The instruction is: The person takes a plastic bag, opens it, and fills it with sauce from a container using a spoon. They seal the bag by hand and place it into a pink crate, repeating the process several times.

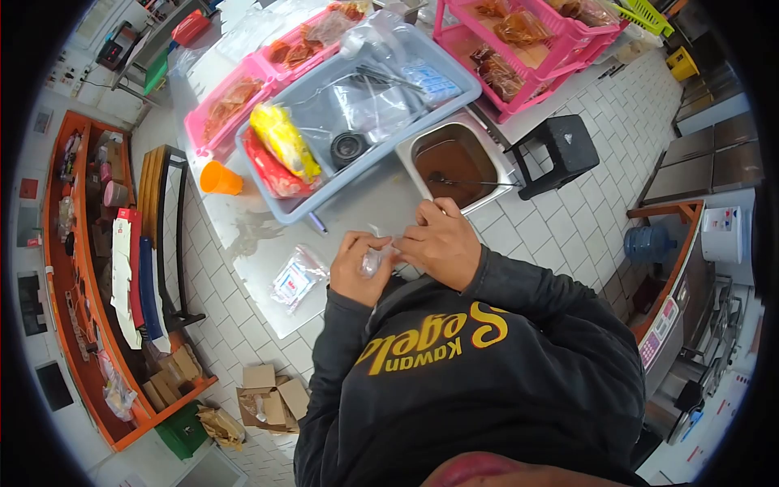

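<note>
My left hand (357,266) is closed on a small clear plastic bag (372,261) in front of my chest. Pressed together at the bag's top edge are the fingers of my right hand (443,243), also closed on it. To the left of my hands lies a clear packet with blue and white print (295,281) on the metal table (272,307). Beyond my right hand stands a steel pan (411,166) of brown liquid (458,166), with a thin metal handle resting across its rim.
A grey-blue tub (294,213) holds yellow (284,140) and red bags, clear plastic and a black round object (348,149). An orange cup (221,178) and pink baskets (199,134) of food stand behind it. At right are stacked pink racks (519,97) and a black stool (568,150).
</note>
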{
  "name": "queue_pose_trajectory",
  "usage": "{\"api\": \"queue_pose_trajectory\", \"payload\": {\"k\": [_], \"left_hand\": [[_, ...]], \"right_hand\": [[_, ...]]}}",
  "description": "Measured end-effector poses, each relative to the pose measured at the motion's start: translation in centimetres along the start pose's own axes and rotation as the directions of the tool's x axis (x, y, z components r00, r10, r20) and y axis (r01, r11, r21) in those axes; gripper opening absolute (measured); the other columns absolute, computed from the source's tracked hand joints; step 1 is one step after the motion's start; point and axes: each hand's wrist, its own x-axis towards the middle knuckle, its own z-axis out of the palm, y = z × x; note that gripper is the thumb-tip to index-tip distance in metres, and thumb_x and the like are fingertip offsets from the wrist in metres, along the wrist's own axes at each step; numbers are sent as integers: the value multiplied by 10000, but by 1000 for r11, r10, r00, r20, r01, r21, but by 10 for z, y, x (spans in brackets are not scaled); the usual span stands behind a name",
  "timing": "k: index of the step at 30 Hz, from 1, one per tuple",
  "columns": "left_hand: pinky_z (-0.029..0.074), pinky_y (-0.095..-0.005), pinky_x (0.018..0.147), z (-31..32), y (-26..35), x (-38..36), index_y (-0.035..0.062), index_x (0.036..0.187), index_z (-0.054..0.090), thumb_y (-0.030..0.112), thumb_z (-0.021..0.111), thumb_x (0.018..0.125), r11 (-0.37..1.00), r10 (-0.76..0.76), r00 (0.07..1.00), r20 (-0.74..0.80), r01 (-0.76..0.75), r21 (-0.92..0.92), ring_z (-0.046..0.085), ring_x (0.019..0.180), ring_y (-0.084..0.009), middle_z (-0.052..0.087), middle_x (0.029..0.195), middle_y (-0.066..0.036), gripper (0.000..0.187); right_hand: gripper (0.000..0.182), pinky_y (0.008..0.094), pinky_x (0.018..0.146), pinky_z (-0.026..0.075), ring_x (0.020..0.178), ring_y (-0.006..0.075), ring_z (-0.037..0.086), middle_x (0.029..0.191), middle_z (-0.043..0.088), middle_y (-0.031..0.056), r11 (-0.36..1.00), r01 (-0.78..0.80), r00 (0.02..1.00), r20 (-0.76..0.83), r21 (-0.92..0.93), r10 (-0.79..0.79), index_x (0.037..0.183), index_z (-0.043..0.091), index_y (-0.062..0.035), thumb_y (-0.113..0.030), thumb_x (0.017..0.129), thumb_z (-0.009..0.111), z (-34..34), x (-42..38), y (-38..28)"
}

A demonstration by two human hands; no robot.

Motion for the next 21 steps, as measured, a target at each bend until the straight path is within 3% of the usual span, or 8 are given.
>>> {"api": "queue_pose_trajectory", "payload": {"k": [3,5,6,9,11,14,16,21], "left_hand": [[499,-343,779,19,12,5,67,1097,612,98,760,710,970,-94,940,328,161,-183,624,885,-275,573,934,-126,416],[494,-339,837,38,13,4,77,1184,559,147,797,681,988,153,908,391,-154,-30,629,938,-270,605,1003,-122,560],[476,-317,875,45,16,5,63,1205,550,160,805,682,995,69,838,541,-18,-100,626,964,-213,616,1084,-100,590],[470,-292,870,69,16,7,40,1219,539,133,801,697,919,-10,853,523,213,-331,609,975,-151,627,1061,-59,591],[468,-283,873,79,10,4,7,1236,516,54,771,721,825,-67,849,523,342,-449,590,994,-148,608,1095,-72,576],[479,-321,892,91,0,-3,-13,1299,434,-51,725,724,657,-107,922,372,346,-670,589,1013,-234,559,1156,-142,646],[481,-322,890,98,-3,-9,-12,1295,426,-50,727,723,673,-181,931,317,352,-650,591,1016,-231,564,1150,-145,647],[486,-321,886,118,-10,-29,-17,1213,439,-30,729,736,742,-314,946,81,298,-601,602,1020,-232,591,1132,-162,558]], "right_hand": [[224,334,807,383,856,173,501,840,592,-36,997,-2,991,137,-72,12,858,651,-122,-217,663,704,-29,-24,16],[269,342,825,389,882,193,510,882,595,-14,997,50,986,156,53,-58,897,634,-111,-212,663,721,-32,-45,26],[316,349,843,394,907,212,518,924,597,7,979,97,979,161,177,-126,936,617,-100,-206,664,737,-35,-54,33],[404,362,849,403,949,264,522,1021,576,62,893,-124,992,56,433,110,1007,572,-78,-205,673,761,-58,-67,70],[496,371,836,409,940,300,514,1047,539,105,954,-254,961,-70,161,268,1066,563,-77,-251,662,791,-78,-72,105],[555,365,805,418,918,273,517,995,553,91,929,-370,927,57,-16,370,1172,550,-100,-256,691,777,-66,-92,150],[458,339,749,432,849,241,527,882,572,82,883,-306,950,174,356,259,1190,574,-102,-227,772,715,-48,-100,168],[207,273,704,459,743,174,563,847,642,69,694,-344,915,61,632,399,979,658,-40,-212,901,572,-5,-112,195]]}}
